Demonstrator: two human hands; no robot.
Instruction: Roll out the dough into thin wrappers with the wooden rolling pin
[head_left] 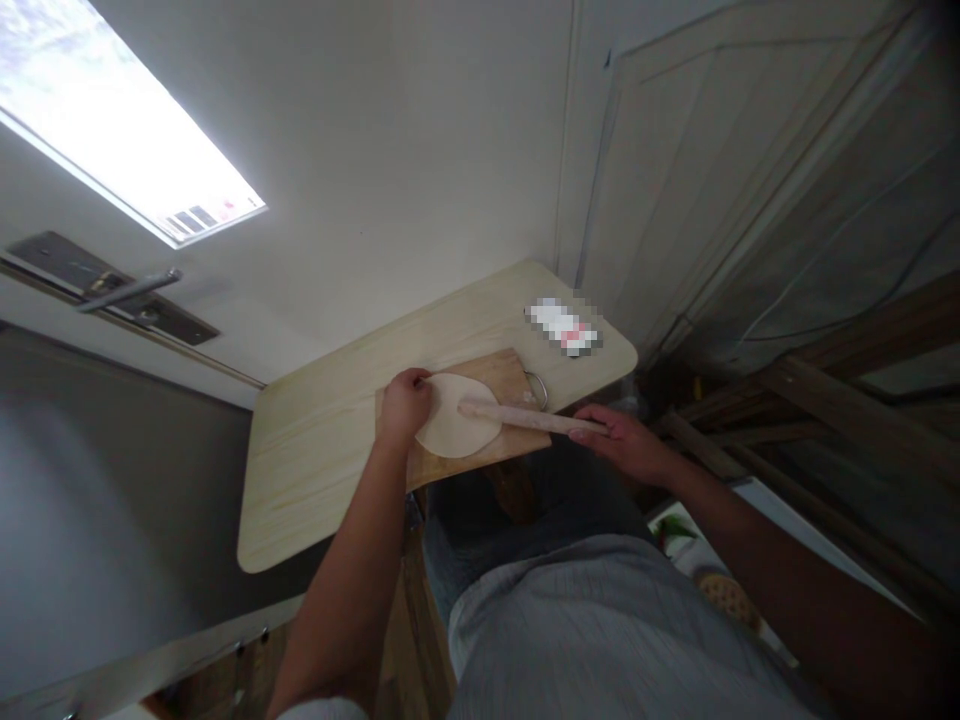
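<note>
Altogether one dough round [450, 425], one rolling pin [529, 417].

Surface [315, 450], left: room is left free beside the board [510, 366].
Far edge: passage is blocked by the door [360, 200].
Right end: obstructed by the phone [559, 322].
Dough [446, 422]: crossed by the pin [531, 416].

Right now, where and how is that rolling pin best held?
Probably by the end of the rolling pin that juts past the board, coming from the right, as the right hand does: the pin is long and straight, and its other end lies over the flat dough.
</note>
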